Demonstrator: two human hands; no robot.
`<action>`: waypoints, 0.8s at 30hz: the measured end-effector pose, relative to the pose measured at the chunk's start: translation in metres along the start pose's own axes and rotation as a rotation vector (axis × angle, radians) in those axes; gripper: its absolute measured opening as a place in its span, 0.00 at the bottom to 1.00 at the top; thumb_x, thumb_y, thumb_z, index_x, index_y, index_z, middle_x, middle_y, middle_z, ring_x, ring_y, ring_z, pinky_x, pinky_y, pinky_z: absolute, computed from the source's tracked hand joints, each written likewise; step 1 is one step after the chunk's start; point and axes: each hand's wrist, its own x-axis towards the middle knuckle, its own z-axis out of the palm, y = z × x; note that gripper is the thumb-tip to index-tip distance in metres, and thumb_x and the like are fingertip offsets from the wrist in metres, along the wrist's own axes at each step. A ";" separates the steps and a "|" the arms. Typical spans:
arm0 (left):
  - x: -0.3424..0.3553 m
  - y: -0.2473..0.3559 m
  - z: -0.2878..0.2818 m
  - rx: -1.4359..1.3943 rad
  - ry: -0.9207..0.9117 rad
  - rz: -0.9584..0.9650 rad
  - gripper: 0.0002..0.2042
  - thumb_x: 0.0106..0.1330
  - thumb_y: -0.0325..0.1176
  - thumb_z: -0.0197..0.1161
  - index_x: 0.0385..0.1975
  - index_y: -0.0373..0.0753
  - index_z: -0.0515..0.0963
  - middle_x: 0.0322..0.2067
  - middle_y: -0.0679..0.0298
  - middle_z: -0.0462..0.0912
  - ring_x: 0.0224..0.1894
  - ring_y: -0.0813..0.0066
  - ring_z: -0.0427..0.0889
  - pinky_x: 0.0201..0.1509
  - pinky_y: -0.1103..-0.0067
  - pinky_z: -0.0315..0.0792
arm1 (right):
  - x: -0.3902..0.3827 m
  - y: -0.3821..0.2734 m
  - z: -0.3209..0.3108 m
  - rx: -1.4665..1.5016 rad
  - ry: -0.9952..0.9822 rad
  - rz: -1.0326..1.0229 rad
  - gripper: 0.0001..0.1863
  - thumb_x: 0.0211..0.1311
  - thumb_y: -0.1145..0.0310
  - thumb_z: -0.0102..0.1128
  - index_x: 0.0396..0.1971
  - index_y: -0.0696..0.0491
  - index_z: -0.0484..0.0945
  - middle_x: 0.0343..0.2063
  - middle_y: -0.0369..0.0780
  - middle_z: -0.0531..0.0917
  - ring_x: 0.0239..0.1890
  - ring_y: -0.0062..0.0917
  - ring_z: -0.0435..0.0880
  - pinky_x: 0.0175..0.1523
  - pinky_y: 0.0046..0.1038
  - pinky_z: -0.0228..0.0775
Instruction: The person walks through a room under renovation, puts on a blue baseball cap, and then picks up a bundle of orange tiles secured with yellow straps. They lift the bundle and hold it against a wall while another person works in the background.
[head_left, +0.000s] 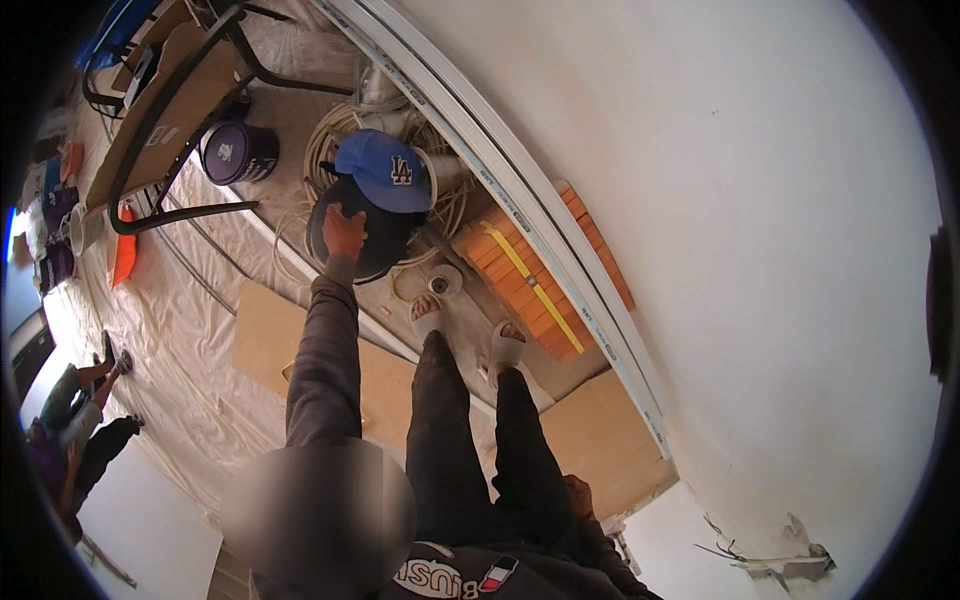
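My left hand [345, 232] reaches far out and down over a dark, rounded black object [382, 238], whose kind I cannot make out. Its fingers look apart, and they touch or hover just above the black surface. A blue baseball cap [378, 168] with a white emblem lies on the far side of this object, right of the hand. Coils of pale cable [318, 150] loop around and beneath both. Beside my right hip hangs my right hand [578, 495], its fingers curled in, with nothing visible in it.
Orange hollow bricks [520, 275] with a yellow level [540, 290] stand along the right wall, behind pale profiles [510, 190]. A dark bucket [238, 153], a black-framed chair [165, 130] and a board [270, 335] lie left. Plastic sheeting [190, 350] covers the floor; people [85, 410] are far left.
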 end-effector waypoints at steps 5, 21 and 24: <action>-0.013 0.005 0.005 0.055 0.225 0.094 0.22 0.59 0.35 0.63 0.47 0.26 0.69 0.32 0.49 0.80 0.28 0.67 0.81 0.33 0.72 0.73 | 0.007 -0.034 0.000 -0.207 0.000 0.009 0.13 0.61 0.66 0.50 0.32 0.58 0.80 0.31 0.46 0.84 0.35 0.34 0.84 0.42 0.31 0.74; -0.184 0.029 0.091 -0.401 -0.554 -0.030 0.30 0.64 0.57 0.52 0.55 0.37 0.69 0.50 0.60 0.73 0.51 0.66 0.71 0.50 0.69 0.68 | 0.159 -0.077 -0.010 0.793 0.110 0.241 0.22 0.65 0.58 0.47 0.54 0.55 0.68 0.42 0.44 0.77 0.40 0.32 0.79 0.45 0.34 0.74; -0.177 0.038 0.097 -0.364 -0.604 -0.039 0.29 0.64 0.57 0.52 0.54 0.37 0.69 0.51 0.60 0.72 0.53 0.66 0.71 0.52 0.70 0.66 | 0.195 -0.082 -0.012 0.911 0.142 0.243 0.26 0.65 0.57 0.47 0.58 0.56 0.63 0.51 0.47 0.73 0.50 0.36 0.75 0.53 0.38 0.70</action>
